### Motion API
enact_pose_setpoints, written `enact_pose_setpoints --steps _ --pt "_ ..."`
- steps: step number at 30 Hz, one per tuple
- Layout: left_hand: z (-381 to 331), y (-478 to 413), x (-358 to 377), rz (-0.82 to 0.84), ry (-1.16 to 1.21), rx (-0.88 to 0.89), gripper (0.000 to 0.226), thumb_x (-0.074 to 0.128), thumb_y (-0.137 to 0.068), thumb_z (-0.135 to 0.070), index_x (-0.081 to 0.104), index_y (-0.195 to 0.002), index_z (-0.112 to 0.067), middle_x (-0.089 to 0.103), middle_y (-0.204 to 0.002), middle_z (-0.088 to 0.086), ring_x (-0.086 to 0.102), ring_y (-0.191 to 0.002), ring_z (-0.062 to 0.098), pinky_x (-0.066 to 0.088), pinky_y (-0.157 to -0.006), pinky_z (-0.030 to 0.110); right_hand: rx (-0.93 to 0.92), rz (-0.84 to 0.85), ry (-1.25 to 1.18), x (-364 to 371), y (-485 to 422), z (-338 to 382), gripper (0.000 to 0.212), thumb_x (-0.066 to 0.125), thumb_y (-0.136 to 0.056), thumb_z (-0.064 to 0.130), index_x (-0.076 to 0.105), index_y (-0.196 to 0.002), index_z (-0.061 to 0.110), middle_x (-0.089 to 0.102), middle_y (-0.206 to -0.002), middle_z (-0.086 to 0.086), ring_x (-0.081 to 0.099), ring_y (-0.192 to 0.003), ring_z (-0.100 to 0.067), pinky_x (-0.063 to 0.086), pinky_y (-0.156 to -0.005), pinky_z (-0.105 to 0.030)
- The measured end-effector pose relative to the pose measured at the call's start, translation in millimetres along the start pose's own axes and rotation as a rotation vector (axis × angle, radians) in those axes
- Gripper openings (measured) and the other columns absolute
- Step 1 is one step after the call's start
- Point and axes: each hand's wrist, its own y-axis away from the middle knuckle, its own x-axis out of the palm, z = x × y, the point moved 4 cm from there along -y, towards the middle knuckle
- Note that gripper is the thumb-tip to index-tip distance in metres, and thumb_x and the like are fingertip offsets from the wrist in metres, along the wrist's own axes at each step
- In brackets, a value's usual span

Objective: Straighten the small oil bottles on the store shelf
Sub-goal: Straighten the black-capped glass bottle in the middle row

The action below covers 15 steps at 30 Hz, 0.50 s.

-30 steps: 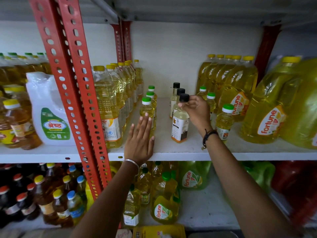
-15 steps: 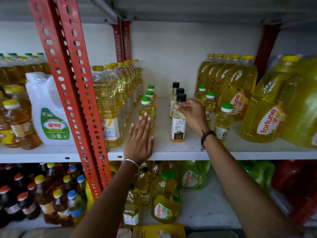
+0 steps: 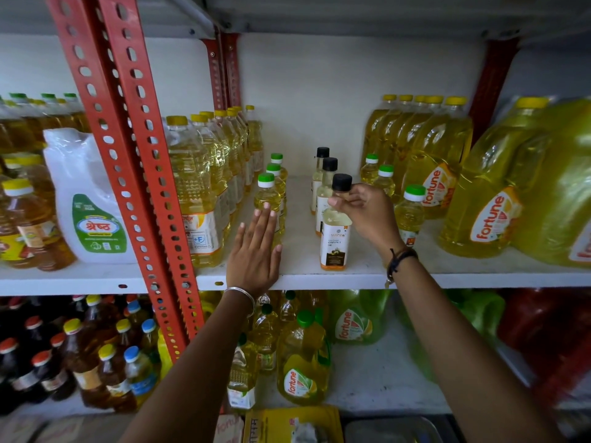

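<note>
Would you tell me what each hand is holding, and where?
The right hand holds the front black-capped coconut oil bottle by its neck, just under the cap. The left hand lies flat, holding nothing.

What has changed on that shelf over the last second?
The right hand, gripping the front black-capped coconut oil bottle by its neck, brought it from tilted to upright on the shelf. The left hand stayed flat against the green-capped bottle.

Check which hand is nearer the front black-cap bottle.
Right. The right hand is on the front black-cap bottle, fingers at its neck. The left hand lies flat against the green-cap bottle, off to the left.
</note>
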Motion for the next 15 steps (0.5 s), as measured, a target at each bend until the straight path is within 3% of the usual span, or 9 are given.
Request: enact_pose_setpoints --steps 11,15 --pt "0 1 1 0.010 -0.006 -0.001 0.061 0.025 -0.098 -0.034 0.015 -0.150 -0.005 0.012 -0.158 0.009 0.003 -0.147 0.018 -0.002 -0.118 0.036 -0.016 -0.007 -0.021 -4 9 0 0.034 0.074 -0.076 0.029 0.067 -0.102 0.008 0.070 -0.096 -0.006 0.062 -0.083 -0.011 0.045 -0.067 -0.014" --pt "0 0 0 0.012 0.000 -0.004 0.060 0.025 -0.098 -0.034 0.014 -0.151 -0.006 0.013 -0.158 0.010 0.004 -0.147 0.018 -0.001 -0.117 0.036 -0.003 -0.037 -0.018 -2 14 -1 0.040 0.074 -0.077 0.031 0.064 -0.106 0.006 0.069 -0.102 -0.008 0.064 -0.090 -0.015 0.044 -0.068 -0.011"
